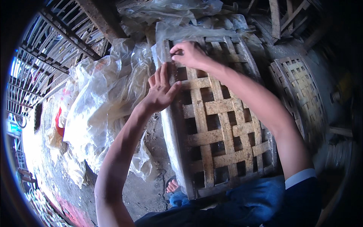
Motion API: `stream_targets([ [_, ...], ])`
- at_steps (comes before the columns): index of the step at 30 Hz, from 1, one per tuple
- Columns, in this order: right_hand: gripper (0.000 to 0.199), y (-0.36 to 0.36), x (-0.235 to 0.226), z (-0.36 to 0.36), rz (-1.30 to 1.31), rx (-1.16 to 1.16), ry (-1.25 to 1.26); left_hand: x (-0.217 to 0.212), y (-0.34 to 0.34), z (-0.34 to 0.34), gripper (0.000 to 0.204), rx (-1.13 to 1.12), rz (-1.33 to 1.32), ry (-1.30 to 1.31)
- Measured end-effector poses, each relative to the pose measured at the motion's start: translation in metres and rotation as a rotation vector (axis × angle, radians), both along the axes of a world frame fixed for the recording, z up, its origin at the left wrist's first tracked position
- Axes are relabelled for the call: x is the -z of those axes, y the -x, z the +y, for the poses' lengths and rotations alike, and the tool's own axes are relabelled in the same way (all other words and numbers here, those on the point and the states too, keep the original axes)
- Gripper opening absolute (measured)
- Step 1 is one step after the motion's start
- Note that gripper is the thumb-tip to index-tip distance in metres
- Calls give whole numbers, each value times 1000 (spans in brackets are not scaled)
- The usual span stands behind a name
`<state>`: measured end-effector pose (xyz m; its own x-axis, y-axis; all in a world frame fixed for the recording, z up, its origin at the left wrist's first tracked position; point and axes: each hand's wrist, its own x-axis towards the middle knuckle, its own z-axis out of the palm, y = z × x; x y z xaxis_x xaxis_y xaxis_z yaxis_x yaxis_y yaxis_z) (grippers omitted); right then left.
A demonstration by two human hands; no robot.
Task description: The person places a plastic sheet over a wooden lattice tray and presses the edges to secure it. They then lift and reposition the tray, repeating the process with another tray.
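Observation:
In front of me stands a woven bamboo lattice panel (220, 106) in a wooden frame, with dark gaps between its strips. Clear plastic sheeting (172, 130) runs down its left side and shows over the far edge too. My left hand (163, 90) lies on the upper left side of the frame, fingers stretched out and thumb apart. Just beyond it, my right hand (188, 55) is over the far left corner, its fingers curled toward the thumb. Whatever they pinch, if anything, is too small to make out. My right forearm crosses above the lattice.
Crumpled clear plastic sheets (100, 102) heap on the floor to the left, and more plastic (177, 13) lies beyond the panel. A second woven panel (302, 87) stands at the right. A slatted rack (56, 41) rises at the upper left. My foot (172, 185) is near the frame's bottom corner.

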<state>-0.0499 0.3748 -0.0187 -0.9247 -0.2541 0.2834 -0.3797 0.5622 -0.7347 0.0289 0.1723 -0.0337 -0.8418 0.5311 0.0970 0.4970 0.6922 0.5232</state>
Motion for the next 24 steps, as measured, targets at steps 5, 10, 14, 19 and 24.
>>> stream_targets([
  [5, 31, -3, -10, -4, -103, 65, -59, 2, 1, -4, 92, 8, 5, 30],
  [10, 28, 10, 0, 1, -107, 54, -6, -3, -2, -2, 92, 17, -5, -22],
  [14, 26, 18, 1, -2, -73, 77, -14, -5, -3, -3, 92, 0, -31, -22],
  [19, 27, 14, 5, -5, 164, 99, -69, -2, -2, -4, 93, -7, -7, -4],
  [24, 20, 24, 14, -4, 325, 83, -71, -1, 0, -4, 94, 7, 8, -26],
])
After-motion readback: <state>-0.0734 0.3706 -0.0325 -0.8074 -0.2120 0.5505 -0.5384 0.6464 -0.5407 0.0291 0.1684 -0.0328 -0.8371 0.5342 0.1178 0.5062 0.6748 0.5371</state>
